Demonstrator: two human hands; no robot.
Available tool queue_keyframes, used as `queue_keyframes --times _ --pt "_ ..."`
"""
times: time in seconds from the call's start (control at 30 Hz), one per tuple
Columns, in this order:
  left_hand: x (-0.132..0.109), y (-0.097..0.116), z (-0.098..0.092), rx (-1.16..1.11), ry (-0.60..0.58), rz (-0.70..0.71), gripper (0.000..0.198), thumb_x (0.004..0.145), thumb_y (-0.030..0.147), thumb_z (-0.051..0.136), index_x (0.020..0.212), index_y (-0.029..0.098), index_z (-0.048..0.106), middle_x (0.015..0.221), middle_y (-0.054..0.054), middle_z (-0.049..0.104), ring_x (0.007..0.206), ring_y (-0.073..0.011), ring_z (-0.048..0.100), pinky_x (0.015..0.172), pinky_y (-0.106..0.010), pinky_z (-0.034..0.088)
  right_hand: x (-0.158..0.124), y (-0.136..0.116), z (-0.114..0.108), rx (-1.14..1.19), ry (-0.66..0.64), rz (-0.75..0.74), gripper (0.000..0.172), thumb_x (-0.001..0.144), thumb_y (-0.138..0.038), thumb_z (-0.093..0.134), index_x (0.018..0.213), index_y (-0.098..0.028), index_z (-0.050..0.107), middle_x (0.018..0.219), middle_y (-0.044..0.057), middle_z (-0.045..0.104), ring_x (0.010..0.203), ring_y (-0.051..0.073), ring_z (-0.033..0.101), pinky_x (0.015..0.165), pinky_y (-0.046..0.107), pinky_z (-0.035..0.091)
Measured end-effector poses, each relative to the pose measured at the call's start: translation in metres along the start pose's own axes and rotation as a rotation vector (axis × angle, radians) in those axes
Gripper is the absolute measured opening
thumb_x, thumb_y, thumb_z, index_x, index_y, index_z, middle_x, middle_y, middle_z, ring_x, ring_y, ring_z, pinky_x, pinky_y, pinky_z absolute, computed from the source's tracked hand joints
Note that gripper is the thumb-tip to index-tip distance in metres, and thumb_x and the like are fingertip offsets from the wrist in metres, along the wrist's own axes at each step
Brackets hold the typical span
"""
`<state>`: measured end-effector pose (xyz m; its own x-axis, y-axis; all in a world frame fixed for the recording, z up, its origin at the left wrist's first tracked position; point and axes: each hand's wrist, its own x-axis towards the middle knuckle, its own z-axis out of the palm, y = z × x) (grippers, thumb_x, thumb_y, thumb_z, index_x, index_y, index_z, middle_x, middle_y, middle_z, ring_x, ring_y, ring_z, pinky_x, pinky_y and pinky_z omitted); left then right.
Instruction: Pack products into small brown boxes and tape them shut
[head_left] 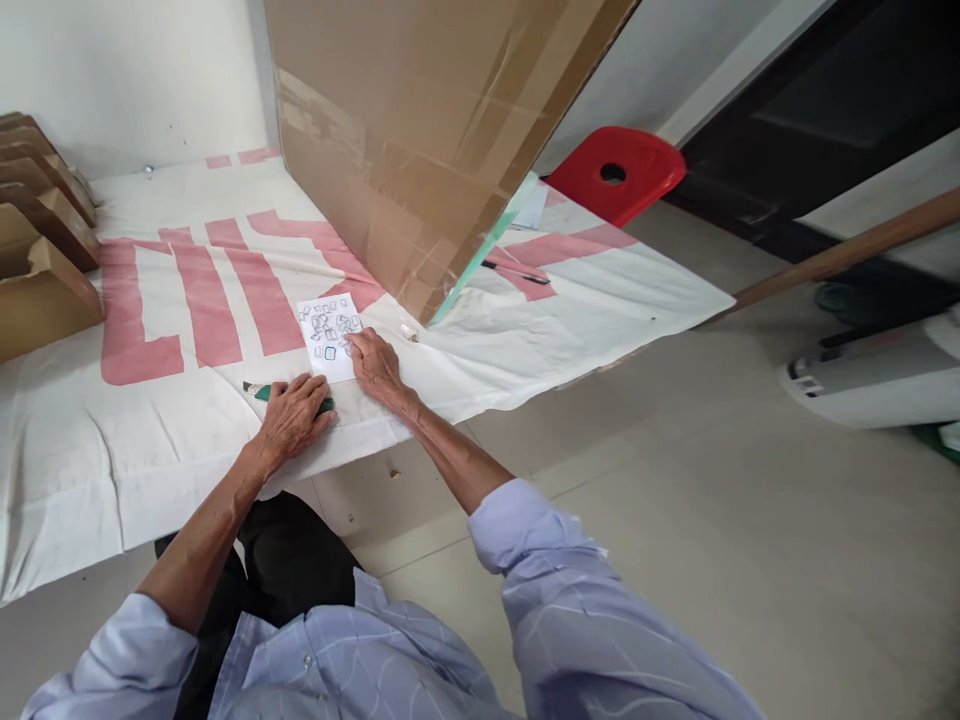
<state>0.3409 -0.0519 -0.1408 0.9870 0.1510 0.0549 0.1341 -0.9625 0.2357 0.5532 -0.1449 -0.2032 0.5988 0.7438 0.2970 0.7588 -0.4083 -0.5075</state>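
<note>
A: Status?
B: Left grip (294, 412) lies over the green cutter (259, 391); right grip (377, 366) touches the right side of the marked paper (322, 325). Grasping cannot be confirmed for either.
A: Paper location?
B: Flat on the cloth-covered surface (60, 440), near the carton (405, 150).
A: Hazards?
B: Sideways drag could crease the paper; an exposed blade, if any, could injure.

Carton (420, 150) blocking beyond paper (328, 336), open cloth (165, 420) leftward
</note>
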Motion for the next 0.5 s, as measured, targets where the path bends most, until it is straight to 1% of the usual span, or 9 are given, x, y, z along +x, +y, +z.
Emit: queue_keyframes --times 0.1,0.23,0.33,0.4,0.5 --pt "0.0 0.0 0.001 -0.007 -0.005 -0.002 0.04 0.107 0.036 0.054 0.144 0.023 0.062 0.161 -0.014 0.061 0.15 -0.0377 0.052 0.115 -0.06 0.041 0.005 -0.003 0.002 -0.034 -0.01 0.036 0.044 0.105 -0.018 0.038 0.135 -0.018 0.07 0.128 0.016 0.071 0.116 0.031 0.064 0.1 0.043 0.049" --pt "0.0 0.0 0.001 -0.012 0.012 -0.001 0.04 0.105 0.035 0.055 0.143 0.025 0.063 0.16 -0.014 0.062 0.15 -0.0373 0.053 0.114 -0.06 0.042 0.012 -0.004 0.001 -0.009 -0.022 0.063 0.04 0.102 -0.018 0.042 0.129 -0.02 0.071 0.127 0.015 0.073 0.113 0.03 0.066 0.098 0.043 0.05" --pt "0.0 0.001 0.0 -0.006 0.004 -0.016 0.039 0.106 0.035 0.054 0.142 0.023 0.063 0.159 -0.014 0.062 0.149 -0.0374 0.053 0.113 -0.059 0.042 0.012 -0.004 0.001 0.005 -0.005 0.065 0.039 0.101 -0.018 0.043 0.127 -0.021 0.072 0.124 0.014 0.075 0.111 0.029 0.066 0.098 0.042 0.051" --pt "0.0 0.002 0.0 0.001 -0.001 -0.021 0.038 0.106 0.036 0.053 0.14 0.022 0.063 0.16 -0.015 0.062 0.15 -0.0372 0.053 0.113 -0.059 0.042 0.009 -0.004 0.002 0.019 0.017 0.066 0.04 0.1 -0.017 0.042 0.128 -0.02 0.071 0.125 0.015 0.075 0.114 0.03 0.066 0.1 0.042 0.051" --pt "0.0 0.003 -0.001 0.003 0.001 -0.017 0.037 0.106 0.036 0.054 0.139 0.023 0.063 0.16 -0.014 0.062 0.149 -0.0365 0.053 0.113 -0.059 0.041 0.005 -0.005 0.003 0.053 0.056 0.074 0.045 0.101 -0.016 0.036 0.131 -0.017 0.069 0.131 0.017 0.074 0.12 0.03 0.066 0.105 0.044 0.05"
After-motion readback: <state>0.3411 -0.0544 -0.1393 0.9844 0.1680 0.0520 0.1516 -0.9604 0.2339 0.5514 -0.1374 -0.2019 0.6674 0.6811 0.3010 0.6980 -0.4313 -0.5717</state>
